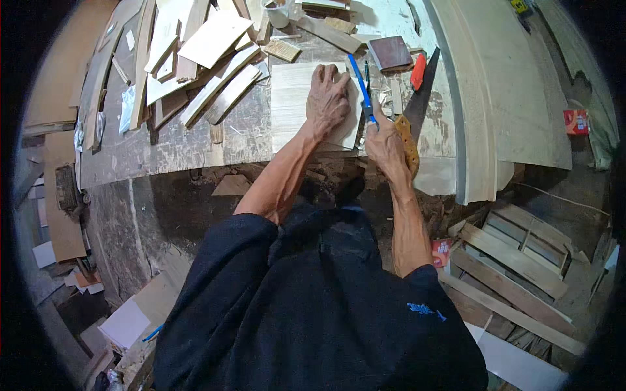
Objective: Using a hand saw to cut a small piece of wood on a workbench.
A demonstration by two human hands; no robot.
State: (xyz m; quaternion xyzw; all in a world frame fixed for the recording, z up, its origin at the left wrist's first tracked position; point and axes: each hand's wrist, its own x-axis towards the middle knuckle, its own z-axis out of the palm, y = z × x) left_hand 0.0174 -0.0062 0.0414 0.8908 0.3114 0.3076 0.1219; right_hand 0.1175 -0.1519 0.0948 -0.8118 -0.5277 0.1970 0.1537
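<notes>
A pale, square wooden board [291,98] lies near the front edge of the workbench. Pressed down on it is my left hand [328,98], its fingers curled and its fingertips partly hidden. Just right of the board, my right hand [386,144] grips a slim blue tool [360,81] that points away from me. The tool's exact kind is hard to make out. Beside that hand lies a handsaw with a yellow-brown wooden handle [407,144] and a dark blade [425,94]. A red-orange object [418,72] rests by the blade, and a dark pencil-like stick [367,73] lies beyond the blue tool.
Wood offcuts [215,42] are heaped at the bench's far left. A dark reddish-brown block [390,52] and a cup [278,13] stand farther back. Large curved sheets [515,85] lean over the right side. Wooden frames and planks [515,260] lie low at the right.
</notes>
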